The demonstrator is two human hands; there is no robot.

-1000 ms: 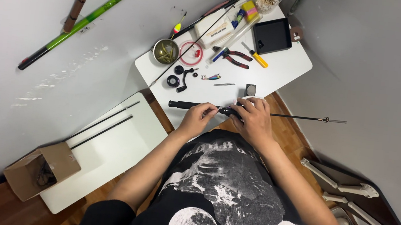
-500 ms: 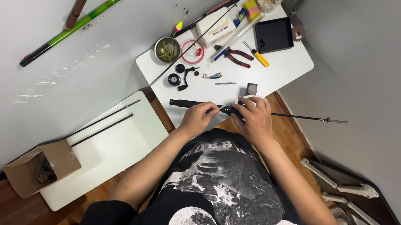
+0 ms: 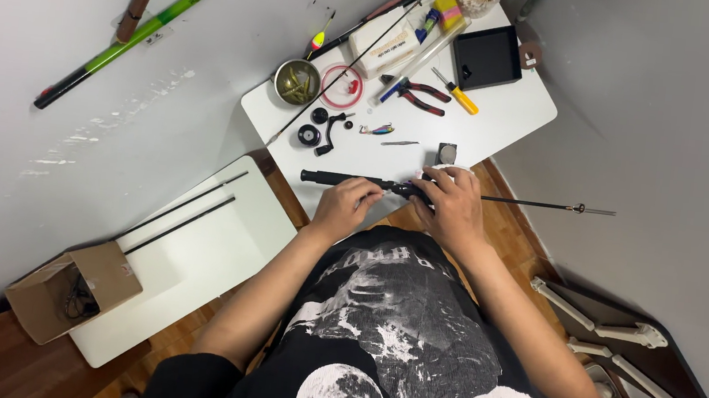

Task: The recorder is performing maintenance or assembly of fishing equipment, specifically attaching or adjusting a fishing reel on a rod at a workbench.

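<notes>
A slim black fishing rod (image 3: 348,180) lies along the near edge of the white worktop (image 3: 506,118), its thin tip overhanging the right edge. The left hand (image 3: 346,207) is closed around the matte cylindrical handle. The right hand (image 3: 452,203) clasps the rod's mid-section beside a small square grey block (image 3: 447,153).

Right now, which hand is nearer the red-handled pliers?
Right. The right hand grips the black rod below the red-handled pliers; the left hand holds the rod farther left and lower.
</notes>
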